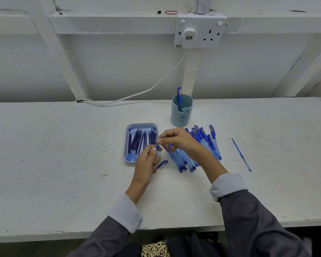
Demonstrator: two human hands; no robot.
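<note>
Head view: pens (212, 144) on white worktable (63, 154), wall socket (200, 33) behind.

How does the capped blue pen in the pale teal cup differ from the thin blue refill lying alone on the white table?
The capped blue pen stands upright in the pale teal cup; the thin blue refill lies flat on the white table. The pen is thicker and wears a clipped cap; the refill is a bare slim tube. Both are blue and sit apart from the pile of pens.
</note>
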